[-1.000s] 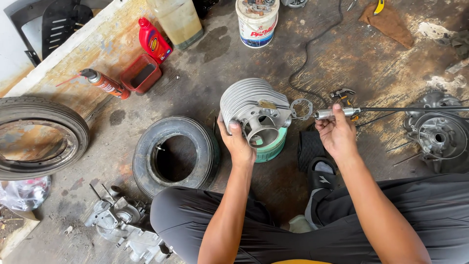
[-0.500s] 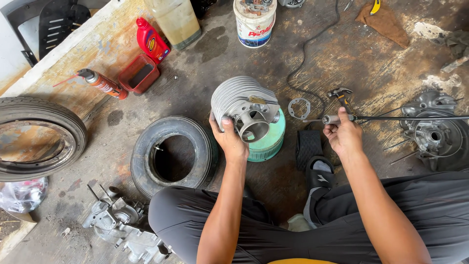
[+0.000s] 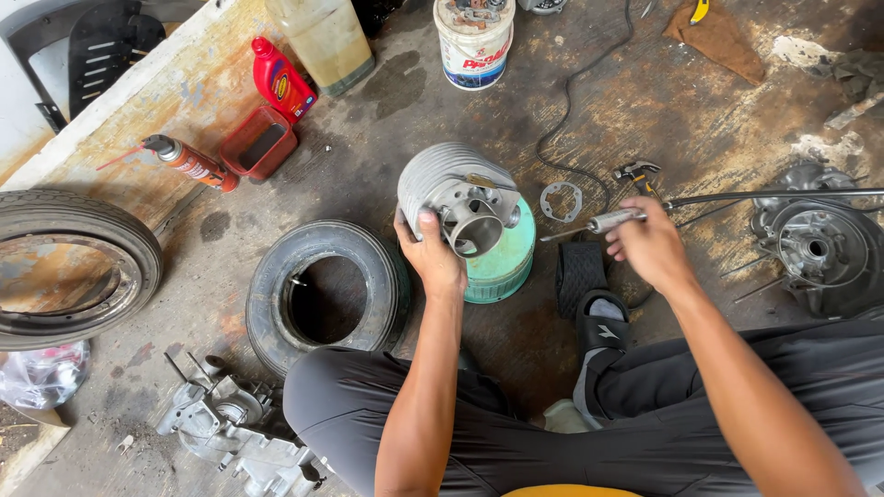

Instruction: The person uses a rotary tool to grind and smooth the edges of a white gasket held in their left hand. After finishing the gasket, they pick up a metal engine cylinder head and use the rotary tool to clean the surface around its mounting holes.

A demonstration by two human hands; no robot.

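- Finned engine cylinder (image 3: 456, 198): grey metal, lying tilted on a green round container (image 3: 502, 262), its open bore facing the person.
- Left hand (image 3: 433, 258): wrapped around the cylinder's lower edge, thumb pressed on the flange beside the bore.
- Right hand (image 3: 649, 244): curled shut around the handle of a slender metal tool (image 3: 599, 223), whose tip points toward the cylinder without touching it.
- Flat ring gasket (image 3: 560, 201): on the stained concrete floor (image 3: 387, 110), between cylinder and right hand.
- Small tyre (image 3: 327, 294): flat on the floor, just left of the left forearm.
- Red oil bottle (image 3: 281, 78): upright beside a red tray (image 3: 258, 143).
- White bucket (image 3: 474, 41): standing beyond the cylinder.
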